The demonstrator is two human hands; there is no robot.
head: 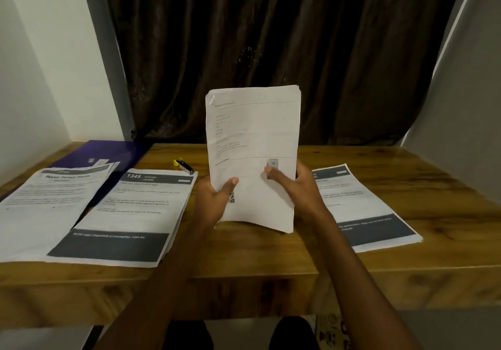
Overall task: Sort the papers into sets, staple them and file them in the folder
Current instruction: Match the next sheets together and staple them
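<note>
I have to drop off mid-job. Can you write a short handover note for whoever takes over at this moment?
Hands: left hand and right hand both grip the lower part of one upright stack of papers above the table.
On the table: "Water Potted Plants" pile far left, partly on the purple folder; "1345 Kitchen" pile beside it; a third pile on the right; stapler behind the 1345 pile.
Done: three piles laid out.
Left: place the held stack, staple the sets, file them. Whether any set is stapled cannot be seen.
</note>
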